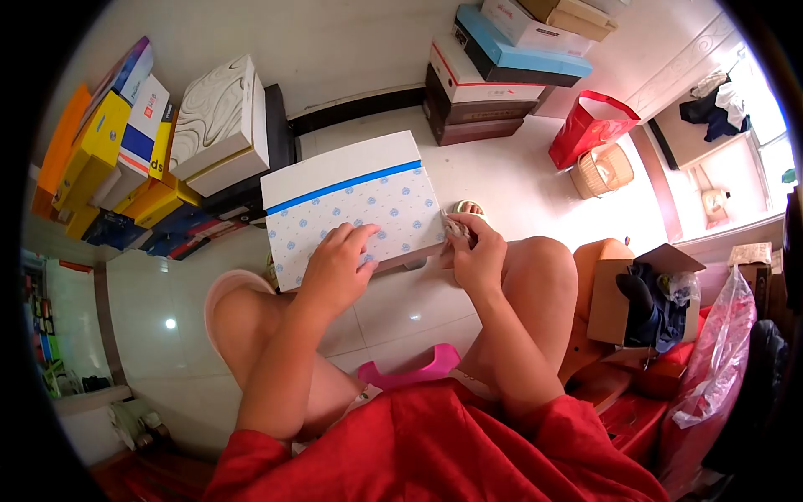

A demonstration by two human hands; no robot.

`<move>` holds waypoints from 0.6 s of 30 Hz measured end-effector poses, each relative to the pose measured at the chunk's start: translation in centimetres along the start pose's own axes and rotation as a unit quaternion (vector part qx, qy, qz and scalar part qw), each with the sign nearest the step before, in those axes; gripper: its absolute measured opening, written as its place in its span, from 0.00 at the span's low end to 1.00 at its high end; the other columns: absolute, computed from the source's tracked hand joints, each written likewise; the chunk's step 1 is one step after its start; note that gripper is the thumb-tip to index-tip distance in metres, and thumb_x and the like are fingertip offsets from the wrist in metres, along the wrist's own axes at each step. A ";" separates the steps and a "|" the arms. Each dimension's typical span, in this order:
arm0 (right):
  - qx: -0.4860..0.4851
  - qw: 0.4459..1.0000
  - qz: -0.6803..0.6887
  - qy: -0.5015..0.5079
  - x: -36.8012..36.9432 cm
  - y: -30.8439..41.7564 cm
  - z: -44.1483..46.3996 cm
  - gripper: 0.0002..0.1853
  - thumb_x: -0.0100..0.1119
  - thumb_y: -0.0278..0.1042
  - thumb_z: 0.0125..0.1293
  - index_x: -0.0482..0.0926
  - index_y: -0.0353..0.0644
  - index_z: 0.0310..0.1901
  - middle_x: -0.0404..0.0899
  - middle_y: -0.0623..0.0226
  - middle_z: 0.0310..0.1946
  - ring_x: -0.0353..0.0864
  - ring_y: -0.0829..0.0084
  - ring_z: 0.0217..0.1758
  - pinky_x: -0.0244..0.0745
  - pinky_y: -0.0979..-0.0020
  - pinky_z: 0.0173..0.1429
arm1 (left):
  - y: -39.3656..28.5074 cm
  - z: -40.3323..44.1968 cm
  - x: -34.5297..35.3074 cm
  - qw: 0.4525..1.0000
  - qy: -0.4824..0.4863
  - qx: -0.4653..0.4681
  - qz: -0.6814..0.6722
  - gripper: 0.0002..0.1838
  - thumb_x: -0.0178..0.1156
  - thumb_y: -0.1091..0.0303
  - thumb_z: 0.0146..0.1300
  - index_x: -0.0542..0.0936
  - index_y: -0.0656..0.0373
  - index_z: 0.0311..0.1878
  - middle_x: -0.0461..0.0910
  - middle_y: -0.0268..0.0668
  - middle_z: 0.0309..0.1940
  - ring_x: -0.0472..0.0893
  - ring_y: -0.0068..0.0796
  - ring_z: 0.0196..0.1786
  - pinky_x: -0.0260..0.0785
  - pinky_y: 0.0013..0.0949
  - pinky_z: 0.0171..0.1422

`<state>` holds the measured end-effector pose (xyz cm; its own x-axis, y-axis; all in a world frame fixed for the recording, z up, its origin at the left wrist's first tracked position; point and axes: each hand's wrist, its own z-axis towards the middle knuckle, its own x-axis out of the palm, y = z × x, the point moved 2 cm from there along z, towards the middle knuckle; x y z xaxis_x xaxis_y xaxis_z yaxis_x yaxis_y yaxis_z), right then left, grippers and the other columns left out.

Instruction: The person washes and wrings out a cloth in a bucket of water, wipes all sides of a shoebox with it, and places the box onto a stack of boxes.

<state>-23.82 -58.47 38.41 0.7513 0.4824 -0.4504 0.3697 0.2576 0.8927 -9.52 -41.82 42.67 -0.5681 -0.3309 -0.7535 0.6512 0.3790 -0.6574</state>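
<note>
In front of my knees is a white shoebox (pixel 351 213) with a small blue print and a bright blue stripe across its top. My left hand (pixel 339 263) lies on the near part of the lid, its fingers apart and holding nothing. At the box's right edge, my right hand (pixel 478 259) pinches a crumpled greyish-beige cloth (pixel 455 230) against the side. Most of that cloth is hidden by the fingers, and its exact kind is hard to make out.
Stacked shoeboxes (pixel 113 151) stand on the left, with a marble-patterned box (pixel 213 109) beside them. Another stack (pixel 485 88) is against the back wall. A red paper bag (pixel 590 125) and a wicker basket (pixel 598 171) stand right. An open carton (pixel 611 301) holds dark items.
</note>
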 end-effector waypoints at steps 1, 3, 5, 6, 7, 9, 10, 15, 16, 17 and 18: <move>0.020 1.000 -0.013 -0.001 -0.3 0.3 0.1 0.14 0.61 0.21 0.61 0.81 0.36 0.50 0.85 0.63 0.34 0.81 0.80 0.34 0.76 0.76 0.39 | -0.2 0.0 -0.1 1.000 0.003 -0.006 0.001 0.22 0.64 0.75 0.55 0.76 0.56 0.54 0.76 0.38 0.39 0.76 0.40 0.47 0.71 0.40 0.52; 0.041 0.998 0.019 -0.035 -0.2 -1.3 0.7 0.13 0.61 0.22 0.61 0.81 0.38 0.49 0.84 0.62 0.33 0.82 0.76 0.35 0.76 0.73 0.42 | -0.2 0.0 -0.1 1.000 0.006 -0.010 0.001 0.21 0.64 0.75 0.55 0.76 0.56 0.54 0.76 0.38 0.39 0.76 0.40 0.47 0.71 0.40 0.52; 0.061 0.995 0.052 -0.064 -0.4 -2.7 1.0 0.13 0.61 0.23 0.61 0.81 0.39 0.48 0.83 0.61 0.33 0.82 0.71 0.36 0.76 0.70 0.44 | 0.2 0.1 -0.1 1.000 0.008 -0.009 -0.001 0.22 0.64 0.75 0.55 0.76 0.56 0.54 0.76 0.38 0.39 0.77 0.39 0.46 0.71 0.40 0.52; 0.085 0.992 0.067 -0.070 -0.7 -2.6 0.9 0.12 0.61 0.23 0.61 0.81 0.39 0.48 0.84 0.62 0.34 0.82 0.72 0.36 0.76 0.71 0.44 | 0.2 0.1 -0.2 1.000 0.007 -0.011 -0.001 0.22 0.64 0.75 0.55 0.76 0.56 0.54 0.76 0.38 0.39 0.77 0.39 0.46 0.71 0.40 0.52; 0.110 0.988 0.082 -0.075 -0.8 -2.6 0.8 0.12 0.61 0.24 0.62 0.81 0.39 0.48 0.84 0.62 0.34 0.81 0.73 0.36 0.76 0.71 0.43 | 0.2 0.1 -0.4 1.000 0.006 -0.010 -0.005 0.21 0.64 0.75 0.55 0.76 0.56 0.54 0.76 0.38 0.39 0.77 0.39 0.45 0.72 0.40 0.51; 0.109 0.985 0.117 -0.067 -0.6 -2.6 0.6 0.12 0.61 0.24 0.62 0.81 0.39 0.48 0.84 0.63 0.34 0.81 0.74 0.37 0.75 0.71 0.44 | 0.2 0.1 -0.4 1.000 0.004 -0.009 -0.008 0.21 0.64 0.75 0.54 0.77 0.56 0.53 0.76 0.38 0.38 0.77 0.39 0.45 0.72 0.40 0.50; 0.109 0.981 0.152 -0.060 -0.5 -2.5 0.5 0.12 0.61 0.24 0.62 0.81 0.38 0.48 0.84 0.63 0.35 0.81 0.75 0.37 0.75 0.72 0.44 | 0.2 0.1 -0.5 1.000 -0.017 -0.004 -0.015 0.21 0.65 0.76 0.53 0.78 0.56 0.52 0.76 0.38 0.38 0.77 0.37 0.42 0.73 0.37 0.47; -0.052 0.989 0.118 -0.070 0.1 1.4 -0.5 0.12 0.60 0.22 0.61 0.80 0.38 0.48 0.83 0.60 0.42 0.81 0.68 0.43 0.76 0.70 0.46 | 0.5 0.1 -0.6 0.997 -0.079 0.017 -0.003 0.22 0.67 0.77 0.50 0.80 0.57 0.51 0.76 0.38 0.39 0.78 0.36 0.42 0.73 0.35 0.47; -0.177 0.980 0.043 -0.086 0.3 2.5 -0.8 0.13 0.60 0.20 0.60 0.80 0.38 0.48 0.82 0.59 0.45 0.80 0.64 0.46 0.76 0.68 0.49 | 0.6 0.1 -0.6 0.997 -0.073 0.015 0.021 0.24 0.69 0.75 0.50 0.79 0.58 0.53 0.76 0.39 0.41 0.77 0.38 0.46 0.72 0.37 0.51; -0.258 0.962 -0.046 -0.078 0.7 3.5 -1.2 0.16 0.60 0.18 0.57 0.81 0.39 0.48 0.80 0.59 0.49 0.78 0.58 0.51 0.74 0.64 0.55 | 0.6 0.2 -0.5 0.997 -0.067 0.012 0.044 0.26 0.70 0.74 0.49 0.78 0.59 0.55 0.76 0.40 0.43 0.76 0.40 0.49 0.71 0.40 0.55; -0.259 0.962 -0.045 -0.076 1.1 3.9 -1.8 0.16 0.60 0.18 0.57 0.81 0.39 0.48 0.80 0.59 0.49 0.78 0.58 0.51 0.74 0.64 0.55 | 0.8 0.2 -0.4 0.997 -0.068 0.011 0.045 0.26 0.70 0.74 0.49 0.78 0.59 0.55 0.76 0.40 0.43 0.76 0.40 0.49 0.71 0.40 0.55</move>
<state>-22.52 -55.42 41.33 0.8152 0.3202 -0.4826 0.1444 0.6945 0.7048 -8.67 -41.51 42.46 -0.4350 -0.4114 -0.8009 0.7078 0.3936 -0.5866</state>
